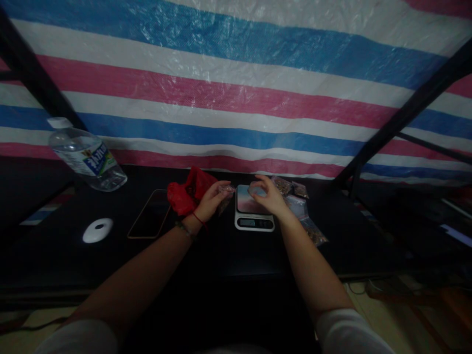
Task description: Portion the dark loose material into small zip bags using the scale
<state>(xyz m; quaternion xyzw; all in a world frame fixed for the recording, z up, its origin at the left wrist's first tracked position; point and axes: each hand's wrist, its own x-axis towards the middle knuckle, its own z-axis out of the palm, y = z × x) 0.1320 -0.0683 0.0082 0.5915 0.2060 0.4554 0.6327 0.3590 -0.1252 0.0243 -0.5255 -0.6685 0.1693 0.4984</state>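
Note:
A small white kitchen scale (254, 222) sits on the dark table in front of me. My left hand (212, 200) is just left of the scale, its fingers closed on a small clear bag (225, 195). My right hand (268, 195) hovers over the scale's platform, fingers pinched on the edge of a small clear bag (254, 189). A red plastic bag (188, 191) lies crumpled behind my left hand. Several small clear bags with dark contents (304, 216) lie to the right of the scale.
A phone (149, 221) lies face up left of the red bag, and a white oval object (98, 230) lies further left. A water bottle (88, 160) stands at the back left. A striped tarp (236, 88) hangs behind the table, with black frame bars either side.

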